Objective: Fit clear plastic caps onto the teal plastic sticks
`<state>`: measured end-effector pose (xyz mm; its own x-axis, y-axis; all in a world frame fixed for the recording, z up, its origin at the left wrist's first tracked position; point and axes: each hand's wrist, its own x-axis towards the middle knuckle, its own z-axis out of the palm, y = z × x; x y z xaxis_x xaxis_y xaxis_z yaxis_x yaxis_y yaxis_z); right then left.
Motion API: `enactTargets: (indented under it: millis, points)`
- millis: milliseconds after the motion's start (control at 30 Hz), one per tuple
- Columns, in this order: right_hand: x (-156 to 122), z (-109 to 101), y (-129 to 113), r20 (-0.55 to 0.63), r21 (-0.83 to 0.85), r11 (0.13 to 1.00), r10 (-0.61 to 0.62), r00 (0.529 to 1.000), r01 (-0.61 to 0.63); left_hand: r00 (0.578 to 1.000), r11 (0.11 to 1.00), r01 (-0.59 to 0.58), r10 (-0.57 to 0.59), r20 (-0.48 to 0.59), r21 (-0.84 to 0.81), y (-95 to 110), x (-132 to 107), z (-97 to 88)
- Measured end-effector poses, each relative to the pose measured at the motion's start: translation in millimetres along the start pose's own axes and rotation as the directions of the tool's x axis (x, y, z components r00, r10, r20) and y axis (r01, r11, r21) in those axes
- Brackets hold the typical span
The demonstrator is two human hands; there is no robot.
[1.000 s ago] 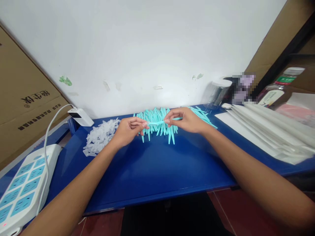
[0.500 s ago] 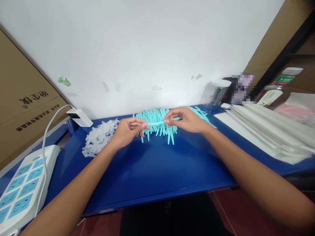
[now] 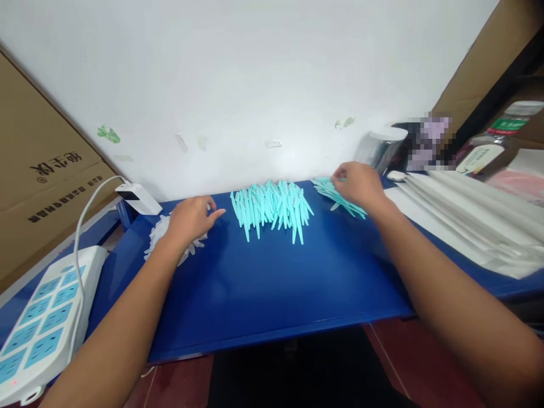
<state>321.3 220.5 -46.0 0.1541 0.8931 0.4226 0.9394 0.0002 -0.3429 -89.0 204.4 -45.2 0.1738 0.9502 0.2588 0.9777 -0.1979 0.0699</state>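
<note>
My left hand (image 3: pixel 192 218) is over the pile of translucent white plastic pieces (image 3: pixel 158 233). Its thumb and forefinger are apart with nothing between them; its other fingers are partly hidden. My right hand (image 3: pixel 359 182) is at the smaller pile of teal tapered sticks (image 3: pixel 340 198) on the right. Its fingers are curled in toward the thumb, and I cannot make out what, if anything, is in the pinch. Between both hands lies the larger heap of teal tapered sticks (image 3: pixel 270 207), side by side near the wall, touched by neither hand.
A white power strip (image 3: pixel 46 311) with a cable and a small white device (image 3: pixel 138 198) stand at the left. On the right are a lidded clear jar (image 3: pixel 380 150), a stack of white sheets or bags (image 3: pixel 471 221) and a bottle (image 3: pixel 488 141). The blue table (image 3: pixel 263 294) meets the wall.
My hands have parted from a teal stick held between them over the middle heap. The left has moved left to the white pieces, the right to the right-hand pile.
</note>
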Motion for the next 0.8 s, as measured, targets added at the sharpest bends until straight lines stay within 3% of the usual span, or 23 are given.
enactTargets:
  millis: [100, 200, 300, 400, 567, 800]
  points:
    - [4.0, 5.7, 8.9, 0.057, -0.192, 0.98, 0.058, 0.997, -0.047, 0.992, 0.997, 0.041, -0.049, 0.119, 0.067, -27.2, 6.0, -4.8]
    - [-6.4, 13.6, -9.8, 0.088, -0.105, 0.994, -0.02, 0.996, 0.029, 0.981, 0.986, 0.13, -0.142, 0.129, 0.1, -38.1, 7.3, -10.7]
    - [-20.7, 23.5, -36.4, 0.263, -0.033, 0.999, -0.029, 0.964, 0.039, 0.949, 0.945, 0.275, -0.296, 0.106, 0.176, -41.2, 6.4, -16.4]
    - [-29.0, 29.1, -51.8, 0.38, -0.065, 0.996, -0.039, 0.924, 0.069, 0.917, 0.918, 0.33, -0.367, 0.157, 0.221, -41.6, 5.8, -19.3]
    - [-29.5, 26.4, -53.5, 0.513, -0.07, 0.992, -0.051, 0.857, 0.101, 0.905, 0.923, 0.316, -0.363, 0.223, 0.22, -40.2, 6.9, -16.2]
    - [-25.4, 26.4, -48.8, 0.501, -0.028, 0.994, -0.079, 0.862, 0.108, 0.917, 0.955, 0.262, -0.29, 0.272, 0.136, -59.0, 15.1, -2.8]
